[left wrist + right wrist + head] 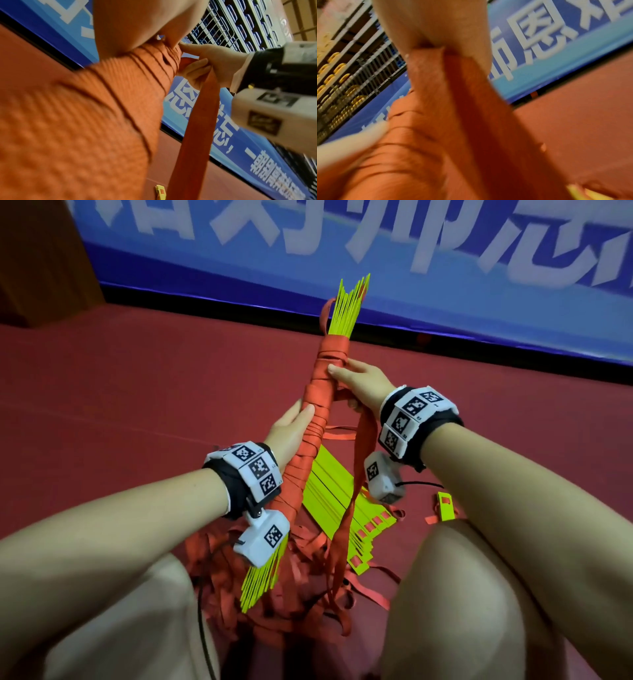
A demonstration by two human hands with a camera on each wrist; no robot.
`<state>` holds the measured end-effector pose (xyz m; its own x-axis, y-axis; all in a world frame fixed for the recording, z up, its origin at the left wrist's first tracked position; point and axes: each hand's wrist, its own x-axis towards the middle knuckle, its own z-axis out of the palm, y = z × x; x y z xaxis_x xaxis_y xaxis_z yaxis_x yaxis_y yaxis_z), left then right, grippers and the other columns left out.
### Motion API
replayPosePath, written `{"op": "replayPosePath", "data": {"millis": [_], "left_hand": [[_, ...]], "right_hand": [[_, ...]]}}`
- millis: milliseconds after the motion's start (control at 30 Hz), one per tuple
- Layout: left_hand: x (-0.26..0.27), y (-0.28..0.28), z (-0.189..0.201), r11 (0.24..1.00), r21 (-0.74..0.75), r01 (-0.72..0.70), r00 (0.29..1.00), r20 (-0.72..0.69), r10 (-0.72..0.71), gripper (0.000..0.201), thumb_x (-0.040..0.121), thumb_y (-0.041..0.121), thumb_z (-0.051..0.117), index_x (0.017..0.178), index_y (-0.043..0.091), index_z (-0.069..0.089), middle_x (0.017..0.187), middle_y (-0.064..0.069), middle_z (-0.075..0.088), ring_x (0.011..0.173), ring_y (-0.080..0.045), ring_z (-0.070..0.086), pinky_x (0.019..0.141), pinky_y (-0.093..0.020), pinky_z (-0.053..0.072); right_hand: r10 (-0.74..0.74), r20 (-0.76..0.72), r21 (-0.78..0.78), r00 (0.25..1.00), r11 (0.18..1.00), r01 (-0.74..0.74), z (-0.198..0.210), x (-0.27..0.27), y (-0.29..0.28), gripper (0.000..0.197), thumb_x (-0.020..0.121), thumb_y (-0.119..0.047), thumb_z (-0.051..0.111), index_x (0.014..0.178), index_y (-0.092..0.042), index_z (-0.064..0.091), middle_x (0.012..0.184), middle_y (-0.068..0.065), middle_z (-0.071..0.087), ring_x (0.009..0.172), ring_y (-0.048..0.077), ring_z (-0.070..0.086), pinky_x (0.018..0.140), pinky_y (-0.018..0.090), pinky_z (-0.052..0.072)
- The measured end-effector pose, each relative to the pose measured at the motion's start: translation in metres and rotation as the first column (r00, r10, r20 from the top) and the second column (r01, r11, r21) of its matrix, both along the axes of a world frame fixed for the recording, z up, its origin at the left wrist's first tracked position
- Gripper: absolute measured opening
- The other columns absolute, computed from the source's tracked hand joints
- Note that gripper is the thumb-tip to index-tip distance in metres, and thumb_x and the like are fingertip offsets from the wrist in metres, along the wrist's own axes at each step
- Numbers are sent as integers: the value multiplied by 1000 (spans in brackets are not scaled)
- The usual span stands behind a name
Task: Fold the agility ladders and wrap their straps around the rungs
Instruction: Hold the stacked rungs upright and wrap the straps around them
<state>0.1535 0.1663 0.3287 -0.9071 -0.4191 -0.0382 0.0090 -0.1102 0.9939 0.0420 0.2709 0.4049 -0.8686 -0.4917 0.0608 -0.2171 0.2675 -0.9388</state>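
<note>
A bundle of yellow rungs (349,302) wound in orange-red strap (317,405) stands tilted in front of me. My left hand (291,422) grips its middle from the left, thumb along the wrap. Higher up on the right, my right hand (356,381) presses its thumb on the wrapped bundle (150,65) and pinches the loose strap (356,470), which hangs to the floor. In the left wrist view the right hand (205,62) holds the hanging strap (197,121) beside the bundle. The right wrist view is blurred, showing strap (453,108) close up.
A second yellow ladder (339,501) lies folded flat on the red floor (137,378) between my knees, amid a tangle of loose orange straps (274,587). A single yellow rung end (445,505) lies at the right. A blue banner (411,251) borders the floor ahead.
</note>
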Motion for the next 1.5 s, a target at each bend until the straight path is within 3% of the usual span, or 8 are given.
{"op": "replayPosePath", "data": {"millis": [100, 233, 467, 567, 733, 967, 1133, 1500], "left_hand": [[-1, -3, -3, 994, -105, 31, 999, 15, -29, 47, 93, 50, 47, 140, 51, 40, 131, -13, 60, 92, -22, 61, 95, -48, 47], [-7, -1, 3, 989, -144, 45, 999, 19, -43, 54, 101, 10, 38, 147, 38, 32, 129, 8, 58, 85, 5, 62, 79, -17, 50], [-10, -1, 15, 981, -181, -72, 995, 50, 82, 71, 91, 13, 59, 153, 24, 25, 137, -7, 53, 125, -26, 53, 100, -29, 44], [-14, -10, 24, 988, -137, -65, 996, 60, 73, 70, 75, 28, 70, 140, 20, 47, 117, -13, 65, 110, -28, 62, 104, -48, 45], [-10, -19, 25, 993, -86, 81, 996, 48, -77, 38, 92, 26, 62, 130, 26, 55, 106, -1, 67, 95, -17, 63, 89, -36, 50], [1, -14, 31, 968, 13, 252, 966, 54, -253, 21, 93, 10, 59, 110, 19, 49, 93, -12, 62, 78, -30, 64, 64, -34, 58], [-4, -10, 14, 988, -148, 50, 996, 74, -40, 44, 86, 18, 72, 121, 24, 46, 102, -5, 63, 93, -25, 64, 89, -48, 55], [-10, 4, 34, 962, -260, -84, 993, 63, 104, 52, 89, 19, 51, 139, 31, 42, 95, 1, 65, 84, -19, 62, 79, -33, 50]], "right_hand": [[-86, 89, 7, 992, 996, 85, -7, 6, -11, 29, 93, -35, 59, 99, -7, 65, 69, 7, 55, 34, 10, 41, 38, 18, 31], [-176, 50, 61, 983, 983, 173, -18, 12, -22, 36, 83, -52, 64, 74, -17, 64, 76, 5, 65, 66, 20, 61, 67, 31, 49], [-166, -68, -26, 984, 986, 165, -9, 8, -23, 20, 82, -39, 69, 73, -23, 63, 83, -1, 68, 85, 21, 67, 85, 35, 54], [-97, 46, -179, 994, 978, 104, -1, 6, -21, 13, 83, -31, 72, 78, -20, 65, 78, -1, 69, 72, 15, 68, 74, 32, 57], [-24, 162, -258, 986, 964, 66, 7, 6, -12, 24, 90, -27, 64, 70, -21, 52, 41, -11, 48, 29, 2, 39, 34, 14, 27], [66, 192, -247, 979, 969, -17, 18, 3, -13, 31, 90, -40, 60, 66, -22, 51, 43, -9, 42, 33, 5, 31, 36, 17, 23], [-21, 95, -53, 995, 998, 26, 10, 1, -18, 37, 86, -49, 65, 69, -16, 60, 55, 2, 52, 37, 9, 45, 46, 20, 38], [-195, 49, -138, 979, 970, 201, 2, 16, -40, 29, 81, -41, 71, 83, -14, 61, 59, 1, 60, 39, 12, 53, 45, 22, 44]]}}
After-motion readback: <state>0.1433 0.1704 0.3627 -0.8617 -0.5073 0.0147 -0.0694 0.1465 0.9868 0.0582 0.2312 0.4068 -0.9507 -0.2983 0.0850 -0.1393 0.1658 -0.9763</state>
